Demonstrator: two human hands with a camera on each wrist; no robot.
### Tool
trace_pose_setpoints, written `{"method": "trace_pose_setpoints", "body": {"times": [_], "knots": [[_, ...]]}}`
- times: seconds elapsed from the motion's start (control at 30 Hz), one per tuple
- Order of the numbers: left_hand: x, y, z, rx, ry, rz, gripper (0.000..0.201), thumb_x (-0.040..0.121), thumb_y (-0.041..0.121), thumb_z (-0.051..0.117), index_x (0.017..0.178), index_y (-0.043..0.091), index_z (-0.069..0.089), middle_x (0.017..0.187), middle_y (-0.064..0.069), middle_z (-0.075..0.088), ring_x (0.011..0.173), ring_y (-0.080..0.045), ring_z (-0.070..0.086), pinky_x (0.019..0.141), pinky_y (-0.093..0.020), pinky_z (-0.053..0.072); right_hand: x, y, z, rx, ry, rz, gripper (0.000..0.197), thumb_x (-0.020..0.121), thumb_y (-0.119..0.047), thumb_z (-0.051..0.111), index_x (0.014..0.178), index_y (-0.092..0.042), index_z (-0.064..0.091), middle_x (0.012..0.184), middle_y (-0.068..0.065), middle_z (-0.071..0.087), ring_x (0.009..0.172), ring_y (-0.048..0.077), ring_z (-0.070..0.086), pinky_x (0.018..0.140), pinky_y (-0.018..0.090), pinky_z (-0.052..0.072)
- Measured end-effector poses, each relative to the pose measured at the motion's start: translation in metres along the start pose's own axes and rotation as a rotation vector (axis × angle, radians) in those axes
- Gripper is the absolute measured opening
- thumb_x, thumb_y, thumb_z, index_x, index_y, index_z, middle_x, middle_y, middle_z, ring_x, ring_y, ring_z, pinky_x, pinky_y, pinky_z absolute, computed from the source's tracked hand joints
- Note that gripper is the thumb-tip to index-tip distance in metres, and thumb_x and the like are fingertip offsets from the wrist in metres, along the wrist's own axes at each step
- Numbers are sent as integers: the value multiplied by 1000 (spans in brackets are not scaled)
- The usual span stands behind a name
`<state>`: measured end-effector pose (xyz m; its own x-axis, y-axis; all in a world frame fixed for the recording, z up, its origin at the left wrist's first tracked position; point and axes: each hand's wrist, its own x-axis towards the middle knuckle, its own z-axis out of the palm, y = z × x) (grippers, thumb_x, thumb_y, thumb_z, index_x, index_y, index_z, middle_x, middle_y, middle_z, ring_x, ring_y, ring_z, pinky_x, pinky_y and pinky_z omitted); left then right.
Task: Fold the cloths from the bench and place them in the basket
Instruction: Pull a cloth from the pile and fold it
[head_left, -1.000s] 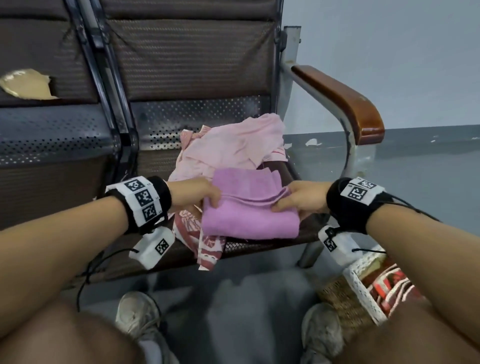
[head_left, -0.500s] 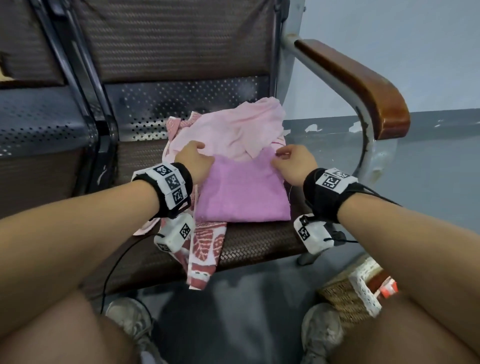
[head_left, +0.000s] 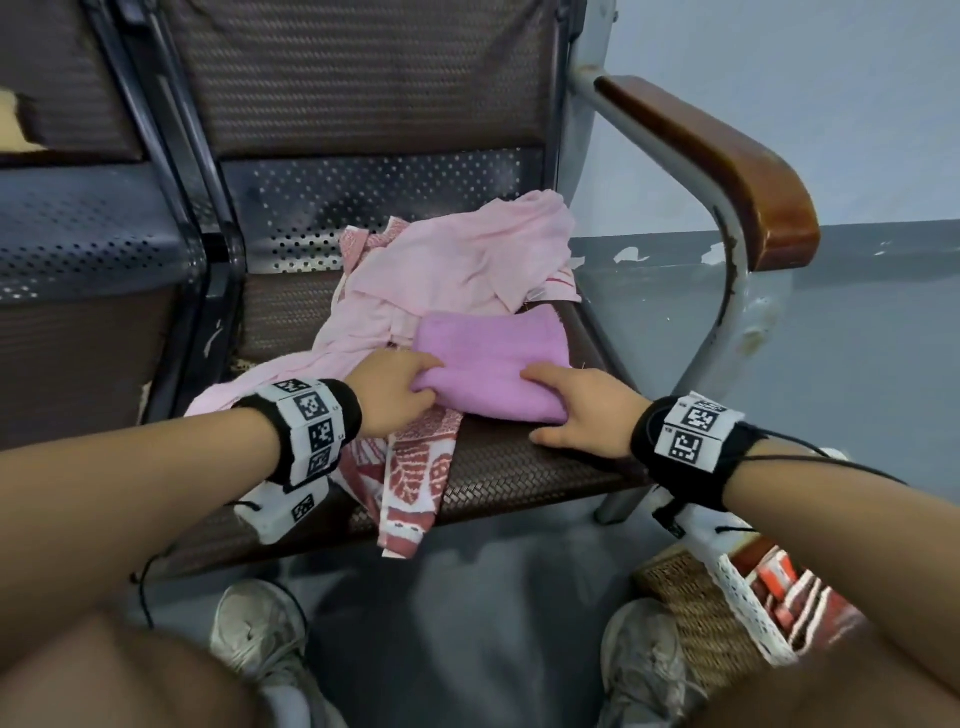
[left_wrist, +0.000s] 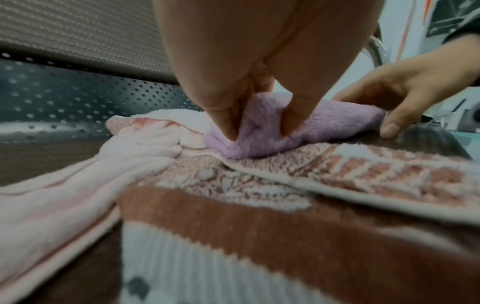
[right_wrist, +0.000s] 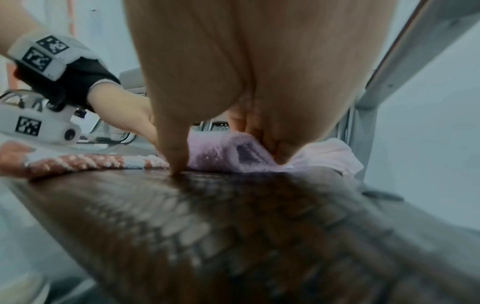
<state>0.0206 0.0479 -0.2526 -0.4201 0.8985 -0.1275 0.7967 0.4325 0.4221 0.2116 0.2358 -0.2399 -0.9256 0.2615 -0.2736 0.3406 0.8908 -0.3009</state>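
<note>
So the folded purple cloth (head_left: 491, 364) sits on the counter (head_left: 519, 467) seat, partly on top of a red-and-white patterned towel (head_left: 415, 467) that hangs off the front edge, with a crumpled pale pink cloth (head_left: 457, 260) bunched up behind it. Left hand (head_left: 392, 389) is clamped on the purple cloth's near-left corner; the left wrist view shows thumb and fingers (left_wrist: 298, 115) pinching into the plush fabric. Right hand (head_left: 576, 410) grips the near-right end, fingers on top of the fold and thumb tip down on the woven seat just beside it. Basket (head_left: 691, 613) is on the floor at lower right, wicker with a white lace rim, and something red and white is already inside. Both wrists wear black bands with black-and-white square marker codes; no readable words or brands anywhere. Grey sneakers (head_left: 254, 629) show below the counter.
</note>
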Motion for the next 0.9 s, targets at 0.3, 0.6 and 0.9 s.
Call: {"method": "trace_pose_setpoints", "body": {"times": [0.3, 0.6, 0.9], "knots": [[-13, 5, -12, -349, 73, -116, 46, 77, 42, 43, 87, 3, 66, 88, -15, 68, 84, -29, 61, 76, -38, 47, -10, -4, -32, 276, 243, 102, 18, 81, -33, 49, 67, -24, 56, 64, -3, 55, 65, 19, 51, 58, 28, 40], [4, 10, -6, -401, 461, -348, 28, 85, 35, 68, 106, 19, 57, 103, -1, 61, 93, -19, 59, 78, -31, 45, 18, 14, -12, 448, 270, 343, 46, 96, -37, 57, 100, 8, 61, 92, 20, 65, 87, 35, 61, 84, 44, 49], [5, 13, 16, -85, -53, 54, 77, 74, 18, 72, 146, 18, 43, 141, -6, 54, 126, -22, 52, 107, -30, 38, 40, 13, -10, 238, 370, 340, 24, 88, -26, 62, 109, -16, 61, 103, 5, 63, 94, 25, 57, 81, 28, 42]]}}
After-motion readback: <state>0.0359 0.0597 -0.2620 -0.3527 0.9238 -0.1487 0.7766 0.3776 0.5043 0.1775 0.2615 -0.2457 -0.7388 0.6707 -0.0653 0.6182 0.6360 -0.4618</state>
